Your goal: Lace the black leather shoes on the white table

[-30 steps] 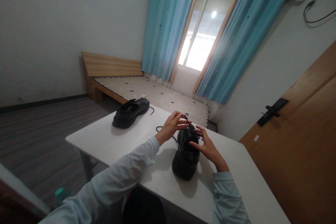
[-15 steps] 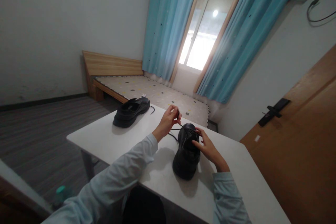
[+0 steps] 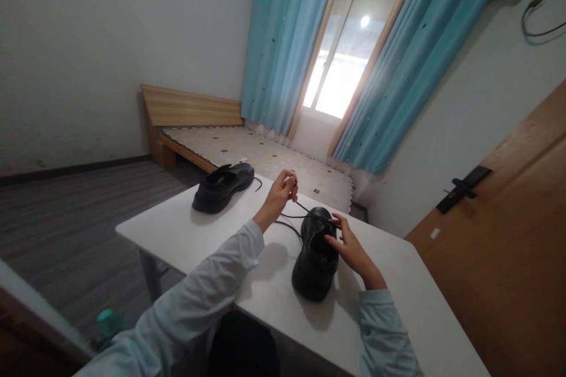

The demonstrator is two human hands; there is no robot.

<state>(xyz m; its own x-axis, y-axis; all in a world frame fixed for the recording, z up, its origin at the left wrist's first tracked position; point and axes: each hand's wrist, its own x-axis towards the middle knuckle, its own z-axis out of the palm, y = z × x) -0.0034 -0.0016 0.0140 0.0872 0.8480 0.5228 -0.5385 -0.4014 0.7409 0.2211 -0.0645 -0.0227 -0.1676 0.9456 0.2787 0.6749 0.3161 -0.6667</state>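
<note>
A black shoe point(image 3: 313, 277) stands upright on the white table point(image 3: 269, 288), its toe pointing away from me. My left hand point(image 3: 279, 195), raised to the left of the toe, pinches a black shoelace point(image 3: 304, 207) that runs taut down to the shoe. My right hand point(image 3: 352, 249) grips the shoe's right side, thumb by the opening and fingers at the lacing. More lace lies loose on the tabletop between the left hand and the shoe. Exactly what sits under the right fingertips is hidden.
Another black shoe point(image 3: 216, 197) rests at the table's far left corner, a lace end point(image 3: 259, 184) trailing from it. A bed point(image 3: 265, 150) stands beyond the table's far edge. To the right is a wooden door point(image 3: 499, 247); a green-capped object point(image 3: 106, 317) is low at left.
My left hand has drawn the lace a little further up and left, so a longer stretch shows between hand and shoe. My right hand stays on the shoe.
</note>
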